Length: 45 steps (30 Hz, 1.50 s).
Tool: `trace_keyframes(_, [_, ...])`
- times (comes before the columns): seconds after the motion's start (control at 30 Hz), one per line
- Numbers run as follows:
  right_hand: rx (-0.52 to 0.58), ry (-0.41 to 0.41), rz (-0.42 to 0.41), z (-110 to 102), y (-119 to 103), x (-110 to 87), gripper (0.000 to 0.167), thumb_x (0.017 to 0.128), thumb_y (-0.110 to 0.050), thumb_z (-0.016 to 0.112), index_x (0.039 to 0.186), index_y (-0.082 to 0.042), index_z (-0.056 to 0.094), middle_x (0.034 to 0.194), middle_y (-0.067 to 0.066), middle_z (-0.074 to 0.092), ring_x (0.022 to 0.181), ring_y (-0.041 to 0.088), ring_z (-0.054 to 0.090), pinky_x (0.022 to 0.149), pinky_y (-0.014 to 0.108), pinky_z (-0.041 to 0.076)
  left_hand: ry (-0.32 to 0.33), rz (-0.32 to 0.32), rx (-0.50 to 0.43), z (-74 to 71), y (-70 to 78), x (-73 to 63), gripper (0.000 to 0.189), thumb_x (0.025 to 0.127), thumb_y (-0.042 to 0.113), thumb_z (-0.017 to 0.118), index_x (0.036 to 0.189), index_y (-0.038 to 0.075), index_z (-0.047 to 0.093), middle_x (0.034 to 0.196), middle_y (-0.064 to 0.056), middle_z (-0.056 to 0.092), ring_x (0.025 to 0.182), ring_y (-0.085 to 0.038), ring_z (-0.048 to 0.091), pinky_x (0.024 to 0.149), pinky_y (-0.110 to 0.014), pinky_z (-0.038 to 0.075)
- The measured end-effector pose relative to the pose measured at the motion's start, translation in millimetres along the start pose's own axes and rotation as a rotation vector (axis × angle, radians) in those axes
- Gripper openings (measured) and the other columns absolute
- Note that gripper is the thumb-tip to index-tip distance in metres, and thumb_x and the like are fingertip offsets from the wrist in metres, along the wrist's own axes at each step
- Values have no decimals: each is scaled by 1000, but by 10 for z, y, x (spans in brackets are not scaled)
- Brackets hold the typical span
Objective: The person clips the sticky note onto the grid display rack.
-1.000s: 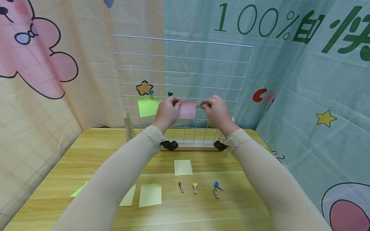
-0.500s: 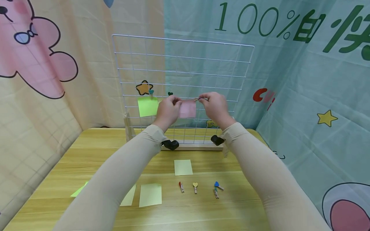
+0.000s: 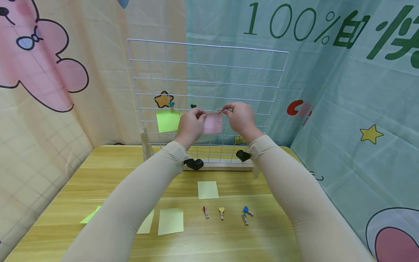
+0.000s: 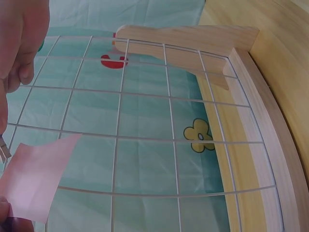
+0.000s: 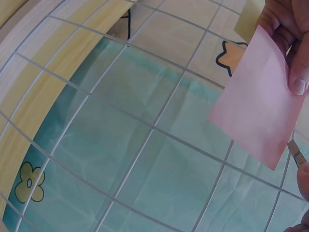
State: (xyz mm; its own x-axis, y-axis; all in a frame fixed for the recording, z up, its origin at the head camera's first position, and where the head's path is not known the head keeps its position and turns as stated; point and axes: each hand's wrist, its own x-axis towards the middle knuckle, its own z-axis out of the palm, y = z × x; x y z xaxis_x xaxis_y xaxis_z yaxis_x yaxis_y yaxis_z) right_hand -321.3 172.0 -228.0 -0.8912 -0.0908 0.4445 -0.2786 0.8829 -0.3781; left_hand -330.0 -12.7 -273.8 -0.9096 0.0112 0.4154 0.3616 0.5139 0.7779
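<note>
Pink note (image 3: pixel 213 123) pinched in left grip (image 3: pixel 191 126), clothespin (image 3: pixel 221 110) in right (image 3: pixel 242 119), tip (image 5: pixel 293 149) clearest from wrists, contact uncertain

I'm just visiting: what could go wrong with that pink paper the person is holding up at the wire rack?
The clothespin in the right hand is by the edge of the pink paper; it might grip paper only, missing the wire rack. The left hand pinches one side and the paper curves slightly, so its free side could bend away. That hand also appears close to the green note on the rack and might knock it.
</note>
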Motion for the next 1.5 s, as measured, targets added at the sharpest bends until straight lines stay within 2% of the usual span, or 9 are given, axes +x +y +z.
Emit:
trace_keyframes(0.1, [1,-16,13,4,-10,20,28,110,-30,58,125,-17,78,113,5,80,50,15,37,49,27,30,1,0,-5,5,3,1,22,110,27,59,119,12,72,115,-6,75,101,-24,68,89,-40,59])
trace_keyframes(0.43, [-2,-41,35,10,-35,44,28,110,-30,58,127,-17,77,112,5,80,50,15,37,50,28,32,10,3,-5,13,19,-5,21,109,27,60,117,12,73,116,-6,75,102,-24,69,89,-40,59])
trace_keyframes(0.73, [-3,-54,36,22,-36,68,28,110,-29,58,126,-18,78,122,4,78,54,17,38,52,29,33,20,8,-5,17,8,13,20,109,27,60,116,13,74,115,-5,76,101,-23,69,88,-40,59])
trace_keyframes(1.27, [-41,-128,38,-10,-91,135,30,112,-26,53,129,-16,75,132,6,74,72,24,50,57,30,37,49,17,-10,37,-13,9,20,109,27,59,114,14,75,114,-4,76,100,-23,69,88,-41,59])
trace_keyframes(1.5, [-59,-154,28,-53,-106,167,28,111,-25,55,128,-17,76,133,4,74,96,25,59,70,34,43,77,33,-1,56,-13,15,20,109,25,61,112,13,76,113,-5,77,99,-23,70,87,-40,59])
